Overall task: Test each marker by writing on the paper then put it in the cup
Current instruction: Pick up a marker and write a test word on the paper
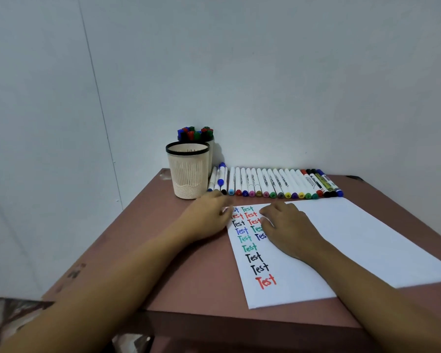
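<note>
A white sheet of paper (346,240) lies on the brown table (189,273), with "Test" written on its left side in several colours. A row of several capped markers (275,184) lies along the table's far edge. A cream cup with a black rim (188,171) stands at the far left; I see nothing in it. Behind it a second cup (210,146) holds several markers. My left hand (209,215) rests at the paper's top left corner, just in front of the cup, holding nothing. My right hand (288,228) lies flat on the paper over the writing.
A pale wall stands close behind the table. The table's front edge is near me and its left edge drops to a patterned floor (8,314). The right half of the paper is blank.
</note>
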Available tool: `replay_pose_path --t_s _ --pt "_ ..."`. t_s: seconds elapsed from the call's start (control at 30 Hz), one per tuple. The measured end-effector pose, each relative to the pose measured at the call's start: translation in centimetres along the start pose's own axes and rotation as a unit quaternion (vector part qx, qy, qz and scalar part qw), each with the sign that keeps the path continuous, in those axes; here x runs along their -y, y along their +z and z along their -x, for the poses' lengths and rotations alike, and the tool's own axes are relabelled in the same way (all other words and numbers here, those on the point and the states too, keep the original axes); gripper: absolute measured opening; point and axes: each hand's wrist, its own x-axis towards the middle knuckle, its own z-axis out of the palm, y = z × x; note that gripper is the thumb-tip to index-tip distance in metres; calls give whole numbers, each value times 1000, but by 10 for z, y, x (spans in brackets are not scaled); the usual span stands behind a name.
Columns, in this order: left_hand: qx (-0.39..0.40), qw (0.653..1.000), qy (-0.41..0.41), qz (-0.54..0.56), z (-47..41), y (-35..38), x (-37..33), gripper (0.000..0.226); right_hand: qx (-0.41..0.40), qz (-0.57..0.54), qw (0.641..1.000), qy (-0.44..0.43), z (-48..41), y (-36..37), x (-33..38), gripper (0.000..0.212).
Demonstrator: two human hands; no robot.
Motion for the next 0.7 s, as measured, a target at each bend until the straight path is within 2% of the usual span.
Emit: replay_pose_path --t_s 0.07,0.23,0.3,0.47,0.53,0.7 --pt "43 999 -22 5 5 5 3 38 13 20 1000 0 -1 0 0 38" --pt "58 998 -26 15 6 5 4 41 42 58 997 -24 -10 -10 1 26" --pt "60 998 -29 14 6 5 5 42 46 30 998 -12 -25 -19 5 23" --pt "56 998 -25 10 5 4 4 40 -8 -49 999 9 -88 -27 29 24" --pt "52 998 -20 8 5 4 4 39 1 -70 998 -7 -109 -21 40 27" --pt "37 999 -11 13 5 8 7 37 40 -13 999 -35 -147 3 55 41"
